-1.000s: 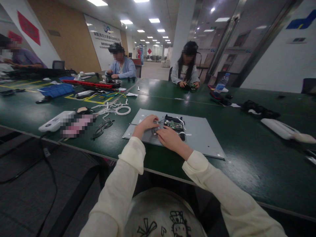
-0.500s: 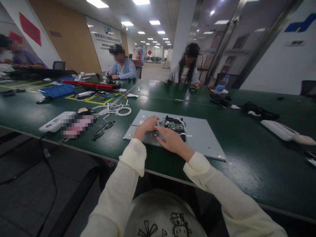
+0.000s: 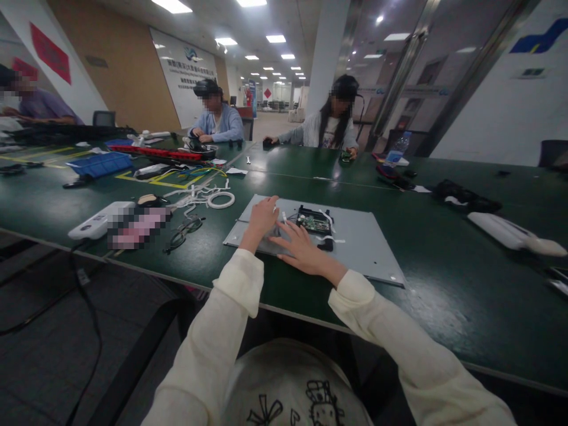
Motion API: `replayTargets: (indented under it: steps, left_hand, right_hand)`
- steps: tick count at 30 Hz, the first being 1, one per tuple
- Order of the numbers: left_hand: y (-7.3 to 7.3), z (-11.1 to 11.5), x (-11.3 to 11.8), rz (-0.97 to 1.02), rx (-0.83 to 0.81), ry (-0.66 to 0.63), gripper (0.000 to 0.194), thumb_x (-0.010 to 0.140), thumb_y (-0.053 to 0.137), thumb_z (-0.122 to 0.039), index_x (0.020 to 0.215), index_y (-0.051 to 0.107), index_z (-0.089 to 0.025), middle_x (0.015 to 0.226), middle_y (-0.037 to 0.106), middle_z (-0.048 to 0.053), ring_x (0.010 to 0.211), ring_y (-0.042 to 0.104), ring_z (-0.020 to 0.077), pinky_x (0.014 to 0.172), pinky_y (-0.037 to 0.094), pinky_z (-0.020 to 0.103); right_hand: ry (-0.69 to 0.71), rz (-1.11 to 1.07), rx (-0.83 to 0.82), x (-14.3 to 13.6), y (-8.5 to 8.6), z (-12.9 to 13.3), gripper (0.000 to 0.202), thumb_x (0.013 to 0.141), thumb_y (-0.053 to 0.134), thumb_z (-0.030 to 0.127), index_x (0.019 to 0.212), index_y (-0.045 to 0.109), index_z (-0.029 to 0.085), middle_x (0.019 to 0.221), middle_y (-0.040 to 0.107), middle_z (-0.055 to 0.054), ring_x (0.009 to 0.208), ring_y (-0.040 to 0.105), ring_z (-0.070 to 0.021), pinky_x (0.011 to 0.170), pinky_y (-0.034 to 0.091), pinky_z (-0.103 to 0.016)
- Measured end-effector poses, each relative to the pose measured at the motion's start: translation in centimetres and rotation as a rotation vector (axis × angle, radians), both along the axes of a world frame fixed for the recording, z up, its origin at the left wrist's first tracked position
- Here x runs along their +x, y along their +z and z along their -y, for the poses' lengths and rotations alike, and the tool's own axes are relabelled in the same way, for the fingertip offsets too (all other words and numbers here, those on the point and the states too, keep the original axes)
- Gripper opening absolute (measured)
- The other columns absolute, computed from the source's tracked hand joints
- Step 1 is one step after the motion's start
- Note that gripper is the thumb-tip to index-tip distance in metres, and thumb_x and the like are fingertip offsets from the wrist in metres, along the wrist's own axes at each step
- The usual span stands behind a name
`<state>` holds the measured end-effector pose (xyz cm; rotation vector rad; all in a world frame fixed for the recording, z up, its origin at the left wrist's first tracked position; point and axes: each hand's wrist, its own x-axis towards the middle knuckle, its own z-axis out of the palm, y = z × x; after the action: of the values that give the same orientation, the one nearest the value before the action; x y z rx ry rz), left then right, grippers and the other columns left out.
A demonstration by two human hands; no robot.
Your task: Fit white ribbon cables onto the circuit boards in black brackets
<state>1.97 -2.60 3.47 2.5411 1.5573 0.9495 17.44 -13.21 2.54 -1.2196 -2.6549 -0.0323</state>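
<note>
A flat grey metal panel (image 3: 359,242) lies on the table in front of me. On it sits a black frame with a green circuit board (image 3: 315,222), and white tape strips (image 3: 338,241) run at its side. My left hand (image 3: 261,218) rests over the panel's left part, its fingers stretched forward and slightly bent. Beside it my right hand (image 3: 302,248) is open, fingers spread and pointing at the left hand. A small white strip (image 3: 284,218) shows near the fingertips. What lies under the left palm is hidden.
To the left are eyeglasses (image 3: 184,234), a white tape roll (image 3: 220,200), a white power strip (image 3: 102,220) and a blue tray (image 3: 100,164). A white device (image 3: 506,231) lies at right, and a bottle (image 3: 399,148) stands farther back. People sit across the table.
My left hand has shifted slightly up and forward on the panel. My right hand's fingers have spread and moved a little left. Across the table, one person's arm has reached out to the left.
</note>
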Motion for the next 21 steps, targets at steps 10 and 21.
replayTargets:
  steps: [10,21]
  left_hand:
    - [-0.2,0.1,0.3,-0.012,0.004,0.043,0.026,0.085,0.044,-0.017,0.109,0.054,-0.019,0.101,0.058,0.009,0.094,0.056,0.0205,0.08,0.042,0.03]
    - [-0.5,0.4,0.6,-0.166,-0.063,-0.01,0.023,0.088,0.041,-0.021,0.108,0.053,-0.021,0.106,0.057,0.006,0.094,0.056,0.018,0.079,0.043,0.029]
  right_hand:
    - [-0.324,-0.03,-0.016,4.2,-1.1,-4.8,0.044,0.093,0.034,0.04,0.136,0.036,0.039,0.15,0.006,-0.006,0.135,0.001,-0.0367,0.096,0.016,-0.068]
    - [-0.957,-0.029,-0.03,15.8,-2.4,-7.5,0.046,0.092,0.023,0.048,0.134,0.039,0.038,0.149,0.011,-0.007,0.134,0.005,-0.0381,0.093,0.016,-0.071]
